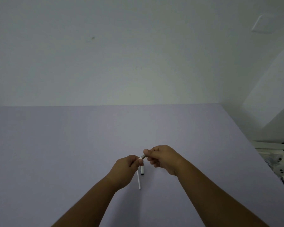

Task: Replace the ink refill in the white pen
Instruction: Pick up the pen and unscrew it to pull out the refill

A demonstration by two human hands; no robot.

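My left hand (127,167) and my right hand (162,158) meet above the lavender table (56,153). The left fingers pinch the white pen (140,161), most of it hidden in the fist. The right thumb and fingers close on the pen's grey metal tip piece (143,156), which touches the white part. A thin white refill (138,181) runs down from under the left hand; I cannot tell whether it is held or lies on the table. Beside it is a short white piece with a black end (142,170).
A pale wall (121,54) rises behind the table's far edge. The table's right edge runs diagonally down, with white furniture and patterned fabric (279,163) beyond it. A white corner block (272,89) stands at the right.
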